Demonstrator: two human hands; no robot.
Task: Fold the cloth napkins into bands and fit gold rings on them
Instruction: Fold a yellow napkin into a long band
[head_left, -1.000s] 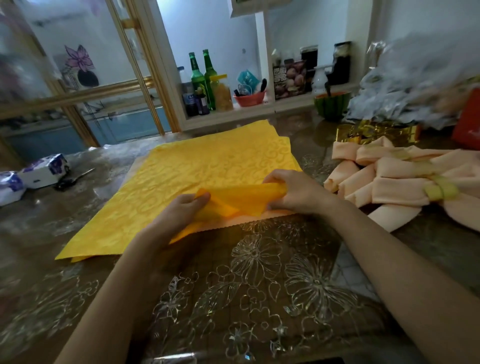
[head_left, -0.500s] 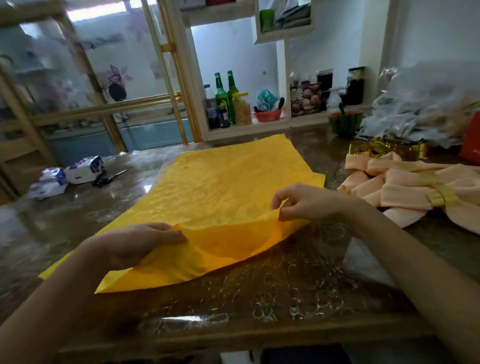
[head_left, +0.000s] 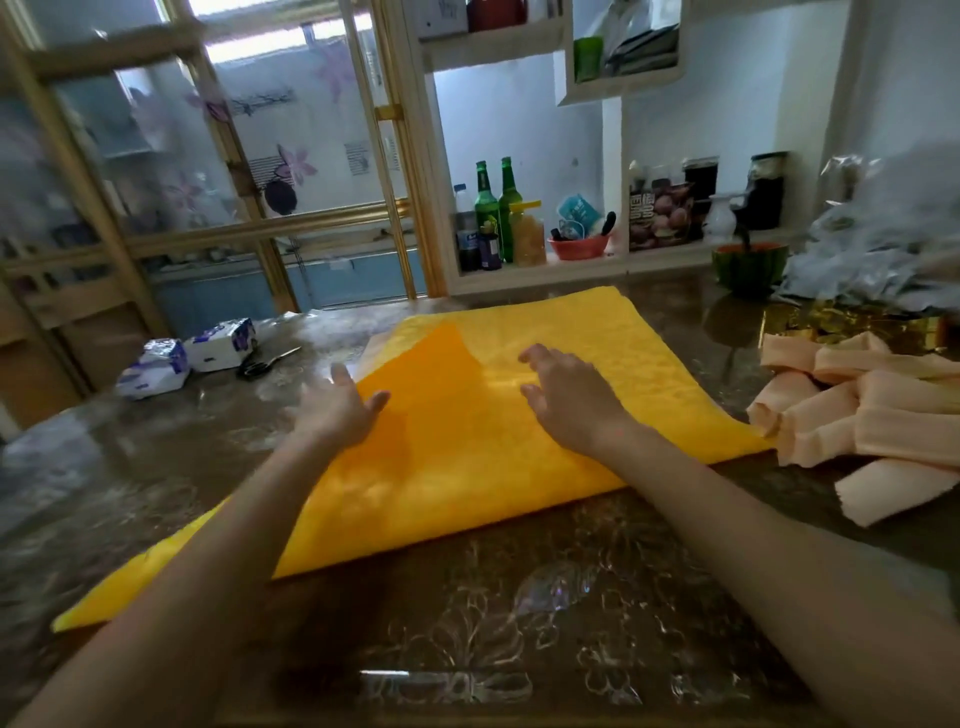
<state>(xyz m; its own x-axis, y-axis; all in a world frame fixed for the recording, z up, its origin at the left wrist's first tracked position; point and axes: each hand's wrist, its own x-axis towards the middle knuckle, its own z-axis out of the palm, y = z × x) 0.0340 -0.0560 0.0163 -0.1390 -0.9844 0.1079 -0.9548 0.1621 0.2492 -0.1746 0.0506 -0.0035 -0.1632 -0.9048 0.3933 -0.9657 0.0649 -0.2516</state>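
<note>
Yellow napkin (head_left: 493, 467) lies flat on the tabletop (head_left: 519, 623), one corner folded over. We note the left hand (head_left: 337, 410) at the flap's left edge and the right hand (head_left: 566, 402) over the cloth's middle. Each grip is slack, fingers spread, holding nothing. Peach napkins (head_left: 872, 415) lie against its right corner. Tissue packs (head_left: 182, 358) and scissors (head_left: 265, 364) lie well apart at far left.

Dim room lit by daylight through the window (head_left: 291, 130); glare glints on the worktop (head_left: 467, 649); edges are bent and softly blurred.
</note>
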